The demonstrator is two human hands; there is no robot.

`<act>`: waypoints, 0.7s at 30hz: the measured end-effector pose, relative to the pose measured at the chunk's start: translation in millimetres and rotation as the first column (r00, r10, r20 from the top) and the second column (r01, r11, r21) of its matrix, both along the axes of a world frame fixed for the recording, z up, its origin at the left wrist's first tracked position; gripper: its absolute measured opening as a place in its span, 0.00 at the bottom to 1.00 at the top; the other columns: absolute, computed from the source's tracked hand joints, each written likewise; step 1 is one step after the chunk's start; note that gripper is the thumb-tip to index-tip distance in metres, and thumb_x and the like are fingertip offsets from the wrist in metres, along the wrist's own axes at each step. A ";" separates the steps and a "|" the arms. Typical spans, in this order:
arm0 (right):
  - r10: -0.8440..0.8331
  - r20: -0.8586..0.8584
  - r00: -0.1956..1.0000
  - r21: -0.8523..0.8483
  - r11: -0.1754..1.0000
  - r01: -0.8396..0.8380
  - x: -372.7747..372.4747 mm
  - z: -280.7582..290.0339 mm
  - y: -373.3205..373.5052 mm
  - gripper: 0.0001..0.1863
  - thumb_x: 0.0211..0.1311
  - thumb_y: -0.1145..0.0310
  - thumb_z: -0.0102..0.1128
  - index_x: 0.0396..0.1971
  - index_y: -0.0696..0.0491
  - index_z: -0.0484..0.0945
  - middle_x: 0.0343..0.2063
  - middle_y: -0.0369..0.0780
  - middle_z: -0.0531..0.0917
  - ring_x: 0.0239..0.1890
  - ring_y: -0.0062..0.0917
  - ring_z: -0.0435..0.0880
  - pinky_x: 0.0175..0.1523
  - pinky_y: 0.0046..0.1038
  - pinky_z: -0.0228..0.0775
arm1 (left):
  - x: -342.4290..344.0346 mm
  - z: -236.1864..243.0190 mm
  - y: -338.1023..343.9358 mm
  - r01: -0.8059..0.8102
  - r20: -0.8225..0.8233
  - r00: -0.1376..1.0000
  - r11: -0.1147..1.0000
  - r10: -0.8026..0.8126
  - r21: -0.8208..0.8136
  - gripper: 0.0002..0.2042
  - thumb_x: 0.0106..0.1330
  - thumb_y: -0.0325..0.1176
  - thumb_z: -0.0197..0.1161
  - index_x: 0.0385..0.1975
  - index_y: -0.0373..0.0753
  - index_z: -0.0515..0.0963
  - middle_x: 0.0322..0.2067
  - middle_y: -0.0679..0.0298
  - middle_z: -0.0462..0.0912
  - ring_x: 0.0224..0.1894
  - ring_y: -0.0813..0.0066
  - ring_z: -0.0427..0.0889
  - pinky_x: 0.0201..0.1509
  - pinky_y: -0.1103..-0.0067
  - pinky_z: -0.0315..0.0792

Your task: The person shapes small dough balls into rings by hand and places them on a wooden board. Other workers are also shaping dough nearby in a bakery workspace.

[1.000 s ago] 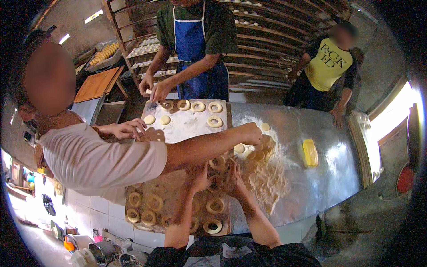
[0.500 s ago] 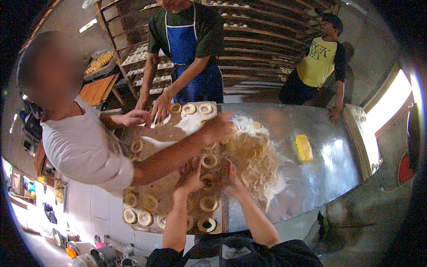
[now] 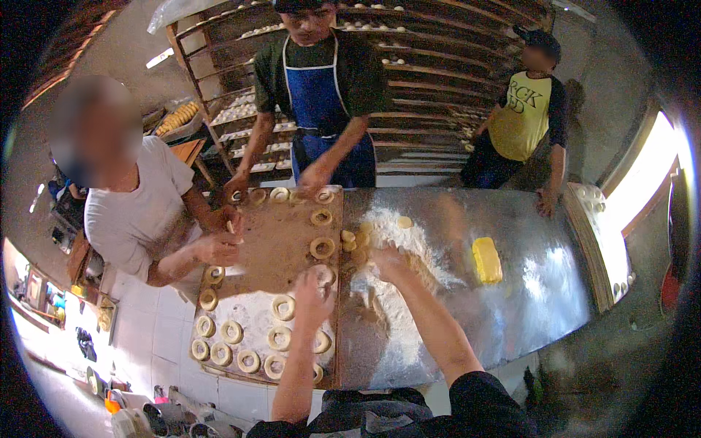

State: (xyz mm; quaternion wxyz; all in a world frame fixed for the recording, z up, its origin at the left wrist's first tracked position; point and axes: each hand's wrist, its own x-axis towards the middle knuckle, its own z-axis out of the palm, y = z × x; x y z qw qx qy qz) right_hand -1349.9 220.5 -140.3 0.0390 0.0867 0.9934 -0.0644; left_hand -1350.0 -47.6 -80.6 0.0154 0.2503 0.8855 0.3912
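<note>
My left hand [image 3: 314,298] is at the right side of the wooden board [image 3: 270,248], its fingers curled about a pale dough ring [image 3: 325,274] that they partly cover. My right hand [image 3: 391,264] reaches into the flour [image 3: 398,314] on the metal tabletop, close to a small heap of dough pieces [image 3: 355,241]. Its fingers are blurred and partly hidden, so any hold cannot be made out. Several more dough rings, such as one [image 3: 283,306] left of my left hand, lie along the board's edges and over its floured near part.
A yellow block [image 3: 486,260] lies on the metal tabletop [image 3: 526,314] to the right. A co-worker in a white shirt [image 3: 139,212] handles dough at the left. Across the table another wears a blue apron [image 3: 314,95]. A third in a yellow shirt [image 3: 520,117] stands far right, by racks.
My right hand has left the board's edge for the flour on the metal tabletop. The white-shirted co-worker's arm, which stretched across the board, is drawn back left. The whole view has shifted.
</note>
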 end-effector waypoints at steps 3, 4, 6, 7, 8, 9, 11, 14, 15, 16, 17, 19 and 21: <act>-0.059 -0.091 0.994 -0.586 0.810 -0.006 24.0 18.9 -6.8 0.20 0.54 0.71 0.68 0.45 0.54 0.70 0.43 0.47 0.82 0.41 0.41 0.84 0.44 0.42 0.76 | 27.5 7.4 43.5 -0.061 -0.021 0.998 0.988 0.065 0.139 0.16 0.66 0.34 0.63 0.52 0.37 0.78 0.39 0.49 0.84 0.42 0.53 0.84 0.43 0.68 0.76; -0.036 -0.130 0.991 -0.710 0.701 -0.067 36.4 28.2 -5.8 0.22 0.54 0.74 0.67 0.47 0.54 0.68 0.42 0.46 0.82 0.41 0.38 0.84 0.44 0.40 0.76 | 36.5 10.3 55.7 -0.074 0.003 0.997 0.993 0.074 0.091 0.13 0.68 0.34 0.62 0.48 0.36 0.80 0.34 0.50 0.86 0.36 0.56 0.86 0.40 0.71 0.77; -0.143 -0.158 0.977 -0.867 0.494 -0.067 70.6 46.7 -1.2 0.25 0.55 0.80 0.65 0.50 0.54 0.64 0.41 0.45 0.82 0.42 0.32 0.84 0.44 0.36 0.77 | 53.8 19.3 73.3 -0.091 0.183 0.982 0.972 0.051 0.218 0.12 0.69 0.34 0.63 0.46 0.34 0.81 0.32 0.52 0.86 0.34 0.62 0.86 0.40 0.73 0.77; -0.151 -0.222 0.963 -0.908 0.392 -0.148 89.2 56.3 2.3 0.26 0.55 0.82 0.64 0.51 0.53 0.62 0.41 0.45 0.81 0.42 0.30 0.84 0.44 0.33 0.77 | 61.8 25.3 79.2 -0.110 0.321 0.947 0.962 0.025 0.250 0.12 0.69 0.34 0.63 0.45 0.33 0.81 0.31 0.53 0.87 0.33 0.65 0.87 0.39 0.74 0.78; -0.173 -0.198 0.965 -0.948 0.286 -0.143 103.9 64.8 4.5 0.27 0.55 0.83 0.63 0.52 0.53 0.60 0.40 0.44 0.81 0.42 0.28 0.83 0.44 0.31 0.77 | 70.3 31.6 82.9 -0.079 0.333 0.943 0.953 -0.024 0.293 0.13 0.68 0.36 0.64 0.44 0.32 0.81 0.32 0.55 0.87 0.33 0.68 0.87 0.40 0.75 0.78; -0.128 -0.201 0.971 -0.971 0.160 -0.180 118.2 73.2 6.9 0.28 0.56 0.85 0.62 0.53 0.52 0.59 0.40 0.43 0.81 0.42 0.25 0.82 0.44 0.29 0.77 | 78.0 38.6 85.7 -0.062 0.359 0.931 0.942 -0.065 0.329 0.14 0.68 0.38 0.66 0.43 0.32 0.82 0.32 0.57 0.88 0.33 0.71 0.87 0.40 0.75 0.78; -0.167 -0.184 0.969 -0.982 0.077 -0.173 136.7 85.9 7.5 0.29 0.56 0.80 0.65 0.54 0.53 0.59 0.40 0.44 0.81 0.43 0.27 0.82 0.48 0.30 0.76 | 93.3 51.9 89.8 -0.028 0.296 0.952 0.940 -0.079 0.340 0.15 0.64 0.38 0.70 0.41 0.32 0.82 0.32 0.60 0.88 0.35 0.78 0.86 0.40 0.78 0.79; -0.256 -0.246 0.935 -0.931 0.330 -0.154 147.6 92.4 2.1 0.27 0.52 0.82 0.64 0.51 0.54 0.63 0.40 0.45 0.81 0.45 0.34 0.82 0.51 0.36 0.75 | 112.2 64.2 100.4 -0.044 0.334 0.939 0.933 -0.083 0.357 0.12 0.63 0.33 0.70 0.39 0.31 0.83 0.32 0.57 0.88 0.33 0.77 0.86 0.40 0.80 0.78; -0.315 -0.345 0.884 -0.804 0.586 -0.105 146.7 91.3 0.7 0.28 0.50 0.83 0.63 0.51 0.55 0.63 0.39 0.45 0.81 0.46 0.36 0.82 0.50 0.37 0.75 | 116.0 65.1 105.5 -0.058 0.316 0.948 0.961 -0.032 0.271 0.14 0.57 0.27 0.70 0.43 0.35 0.81 0.30 0.56 0.86 0.34 0.69 0.86 0.41 0.76 0.78; -0.327 -0.417 0.848 -0.639 0.769 -0.019 147.2 88.1 -1.6 0.28 0.49 0.84 0.63 0.52 0.55 0.64 0.39 0.45 0.81 0.46 0.38 0.82 0.50 0.38 0.75 | 119.8 64.5 111.1 0.028 0.157 0.985 0.961 -0.073 0.274 0.15 0.56 0.26 0.70 0.44 0.35 0.80 0.32 0.56 0.85 0.36 0.66 0.85 0.41 0.73 0.77; -0.197 -0.671 0.715 -0.364 0.927 -0.087 145.5 84.2 -1.3 0.31 0.47 0.84 0.61 0.54 0.55 0.66 0.40 0.46 0.79 0.46 0.43 0.80 0.51 0.41 0.73 | 121.7 62.7 116.9 0.046 0.041 0.998 0.974 -0.057 0.220 0.16 0.55 0.25 0.70 0.45 0.35 0.79 0.34 0.55 0.84 0.37 0.63 0.84 0.42 0.71 0.77; -0.284 -0.542 0.791 -0.675 0.708 -0.208 146.6 74.3 -0.8 0.31 0.50 0.83 0.60 0.58 0.55 0.65 0.42 0.45 0.78 0.46 0.40 0.80 0.51 0.39 0.73 | 126.1 57.1 125.6 -0.038 -0.059 0.997 0.987 0.047 0.158 0.23 0.52 0.20 0.65 0.51 0.36 0.74 0.39 0.51 0.77 0.42 0.51 0.78 0.47 0.65 0.73; -0.155 -0.187 0.970 -0.982 0.057 -0.180 151.2 65.3 1.2 0.31 0.54 0.80 0.58 0.61 0.56 0.63 0.46 0.43 0.79 0.48 0.37 0.81 0.53 0.35 0.74 | 130.7 50.8 129.0 -0.121 -0.381 0.900 0.960 0.214 0.254 0.27 0.52 0.17 0.61 0.55 0.39 0.71 0.37 0.51 0.76 0.40 0.51 0.76 0.47 0.65 0.72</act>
